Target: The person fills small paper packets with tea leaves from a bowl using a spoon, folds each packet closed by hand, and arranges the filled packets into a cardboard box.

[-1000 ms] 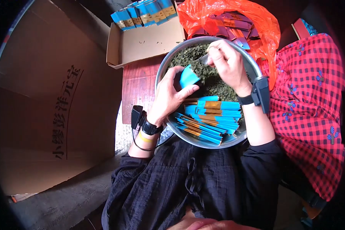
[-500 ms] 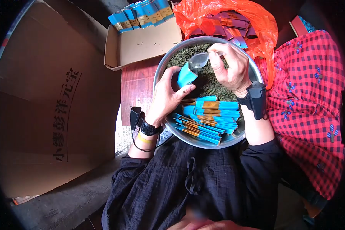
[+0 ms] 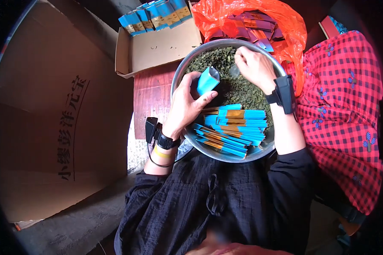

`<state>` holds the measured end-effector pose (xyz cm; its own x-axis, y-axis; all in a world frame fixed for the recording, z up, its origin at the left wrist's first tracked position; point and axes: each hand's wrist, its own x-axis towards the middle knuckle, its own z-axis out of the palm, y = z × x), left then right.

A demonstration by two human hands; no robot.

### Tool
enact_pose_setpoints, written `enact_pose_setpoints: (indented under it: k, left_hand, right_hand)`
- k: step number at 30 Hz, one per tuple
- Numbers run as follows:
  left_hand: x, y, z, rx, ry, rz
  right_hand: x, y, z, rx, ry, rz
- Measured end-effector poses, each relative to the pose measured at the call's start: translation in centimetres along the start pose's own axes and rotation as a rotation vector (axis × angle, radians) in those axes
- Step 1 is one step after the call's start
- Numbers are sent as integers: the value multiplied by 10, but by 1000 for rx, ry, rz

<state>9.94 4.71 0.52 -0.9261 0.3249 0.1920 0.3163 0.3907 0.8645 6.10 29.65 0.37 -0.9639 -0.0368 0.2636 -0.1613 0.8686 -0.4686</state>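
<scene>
A blue packet (image 3: 208, 81) with its mouth open is held upright, slightly tilted, between the thumb and fingers of my left hand (image 3: 186, 100). My right hand (image 3: 257, 69) grips a clear spoon (image 3: 234, 71), whose bowl is down at the dark green leaves (image 3: 242, 91). Both hands are over a round metal basin (image 3: 177, 73) that holds the leaves. In its near part lies a pile of flat blue and gold packets (image 3: 234, 129), just below my hands.
A shallow cardboard box (image 3: 157, 52) at the back left holds several blue packets (image 3: 156, 16). Behind the basin lies a red plastic bag (image 3: 295, 36) with purple packets (image 3: 257, 26). A large carton (image 3: 42, 114) stands left; red checked cloth (image 3: 344, 102) hangs right.
The spoon was in the leaves, rose to the blue packet's mouth, and has now moved back right, down to the leaves. My left hand has stayed nearly in place with the packet.
</scene>
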Motion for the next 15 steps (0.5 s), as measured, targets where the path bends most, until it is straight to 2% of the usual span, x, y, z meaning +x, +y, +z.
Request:
enact_pose_setpoints:
  k: [2, 4, 6, 10, 11, 13, 15]
  left_hand:
    - [0, 1, 0, 4, 4, 13]
    - [-2, 4, -1, 7, -12, -44]
    - [-2, 4, -1, 18, -2, -28]
    - [-2, 4, 0, 14, -1, -28]
    - [-2, 4, 0, 14, -1, -29]
    - [-1, 2, 0, 40, 14, 29]
    - [-2, 3, 0, 32, -3, 4]
  right_hand:
    - [-2, -3, 6, 99, -53, 26]
    - [1, 7, 15, 101, -9, -17]
    - [6, 13, 16, 414, -96, 39]
    - [5, 8, 3, 589, -172, 136]
    - [5, 10, 8, 590, -172, 136]
    - [6, 3, 13, 398, -44, 8]
    - [1, -1, 14, 369, -141, 41]
